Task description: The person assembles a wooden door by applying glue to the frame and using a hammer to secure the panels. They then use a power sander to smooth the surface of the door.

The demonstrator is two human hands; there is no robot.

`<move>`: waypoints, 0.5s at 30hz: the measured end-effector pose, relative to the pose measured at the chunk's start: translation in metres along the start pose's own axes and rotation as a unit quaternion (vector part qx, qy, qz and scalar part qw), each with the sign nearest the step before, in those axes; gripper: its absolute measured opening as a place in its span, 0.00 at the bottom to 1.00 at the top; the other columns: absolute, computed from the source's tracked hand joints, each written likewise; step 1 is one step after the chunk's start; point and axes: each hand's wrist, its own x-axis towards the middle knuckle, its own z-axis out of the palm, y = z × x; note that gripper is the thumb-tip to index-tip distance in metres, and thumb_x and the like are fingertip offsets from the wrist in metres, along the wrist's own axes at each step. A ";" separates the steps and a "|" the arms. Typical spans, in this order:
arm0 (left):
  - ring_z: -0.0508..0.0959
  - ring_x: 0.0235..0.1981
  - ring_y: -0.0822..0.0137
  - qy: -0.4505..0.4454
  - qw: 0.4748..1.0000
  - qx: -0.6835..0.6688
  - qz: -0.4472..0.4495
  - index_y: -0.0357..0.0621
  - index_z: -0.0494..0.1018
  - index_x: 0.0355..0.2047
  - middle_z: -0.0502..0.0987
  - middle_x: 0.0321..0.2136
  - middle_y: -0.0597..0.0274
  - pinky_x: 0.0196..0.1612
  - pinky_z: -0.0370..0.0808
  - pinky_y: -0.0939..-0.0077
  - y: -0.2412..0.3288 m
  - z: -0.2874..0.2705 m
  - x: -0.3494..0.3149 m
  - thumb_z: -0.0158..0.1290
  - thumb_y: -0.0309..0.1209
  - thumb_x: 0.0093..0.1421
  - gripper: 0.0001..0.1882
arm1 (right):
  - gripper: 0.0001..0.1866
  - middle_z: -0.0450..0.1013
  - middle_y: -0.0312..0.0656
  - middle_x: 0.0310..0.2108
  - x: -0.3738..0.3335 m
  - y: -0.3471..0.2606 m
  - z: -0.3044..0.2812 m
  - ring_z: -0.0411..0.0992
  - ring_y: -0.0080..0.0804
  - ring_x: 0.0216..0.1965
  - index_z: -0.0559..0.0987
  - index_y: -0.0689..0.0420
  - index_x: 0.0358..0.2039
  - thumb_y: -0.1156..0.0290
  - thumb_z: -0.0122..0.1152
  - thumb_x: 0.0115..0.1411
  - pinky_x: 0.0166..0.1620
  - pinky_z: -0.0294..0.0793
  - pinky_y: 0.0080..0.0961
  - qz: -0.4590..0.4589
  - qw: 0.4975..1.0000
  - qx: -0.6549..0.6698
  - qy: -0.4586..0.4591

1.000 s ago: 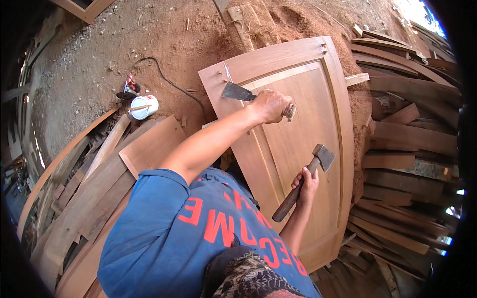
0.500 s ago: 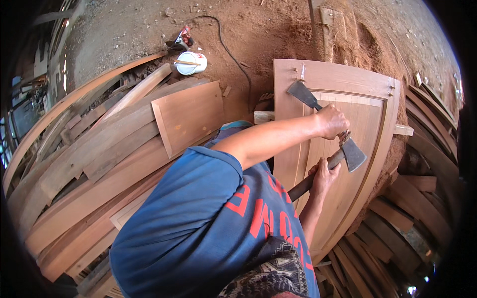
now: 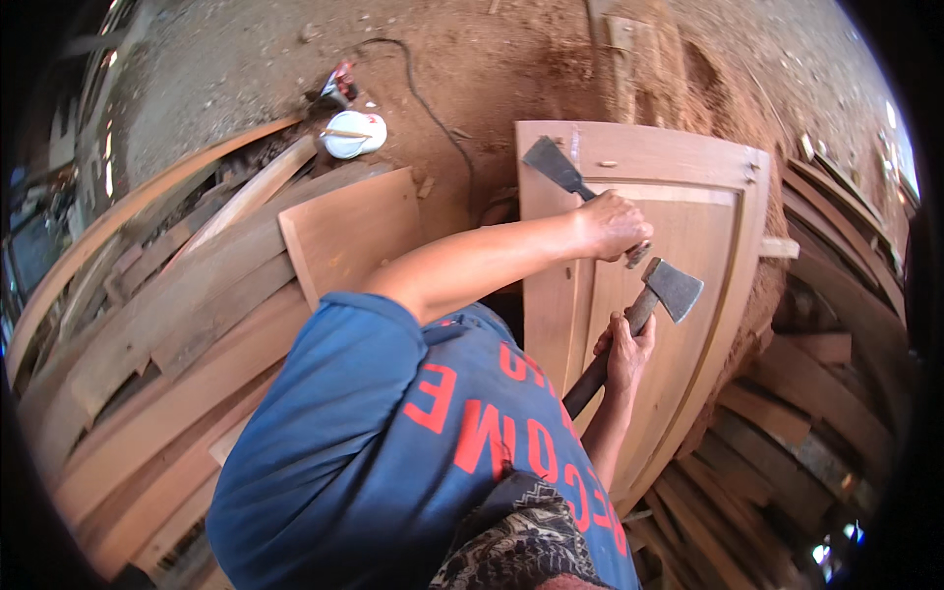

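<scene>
My left hand (image 3: 615, 226) is closed around a wide-bladed chisel (image 3: 554, 165), its flat blade pointing to the far left over the corner of a wooden panel door (image 3: 728, 157). The chisel's butt end shows below my fist. My right hand (image 3: 629, 352) grips the wooden handle of a hatchet (image 3: 675, 289) just below its steel head. The hatchet head is near the chisel's butt, with a gap between them. Both tools are held above the door. A small wooden peg (image 3: 608, 164) shows on the door's far rail, near the blade.
Stacked boards (image 3: 187, 334) lie at left, with a flat wooden panel (image 3: 349, 236) on them. A white bucket (image 3: 354, 136) stands beyond, beside a red power tool (image 3: 340, 83) and black cord (image 3: 418, 88). More timber (image 3: 816, 393) lies at right. Sawdust (image 3: 669, 79) covers the ground.
The view has shifted, so the scene sits farther left. My left hand has moved the chisel left and away across the door. The hatchet has moved slightly away from me, apart from the chisel's butt.
</scene>
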 end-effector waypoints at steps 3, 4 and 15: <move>0.86 0.34 0.52 -0.016 1.000 -0.013 0.021 0.49 0.79 0.28 0.83 0.25 0.56 0.36 0.81 0.54 0.018 0.004 0.002 0.62 0.30 0.50 0.04 | 0.09 0.67 0.35 0.20 0.013 0.001 -0.017 0.66 0.24 0.14 0.68 0.55 0.39 0.75 0.61 0.67 0.17 0.69 0.23 0.005 0.998 0.050 0.024; 0.86 0.34 0.51 -0.021 0.999 -0.026 0.025 0.48 0.79 0.28 0.83 0.25 0.55 0.37 0.81 0.53 0.023 0.006 0.002 0.62 0.30 0.51 0.04 | 0.09 0.67 0.35 0.21 0.015 0.000 -0.024 0.66 0.24 0.14 0.68 0.55 0.39 0.75 0.61 0.66 0.17 0.69 0.23 0.007 0.997 0.069 0.034; 0.84 0.36 0.48 0.000 0.999 -0.040 0.019 0.45 0.76 0.29 0.82 0.27 0.52 0.38 0.80 0.50 0.017 -0.008 0.019 0.58 0.29 0.57 0.03 | 0.08 0.67 0.34 0.21 0.002 -0.002 -0.041 0.66 0.23 0.14 0.69 0.55 0.40 0.75 0.61 0.66 0.17 0.68 0.23 -0.001 0.989 0.127 0.075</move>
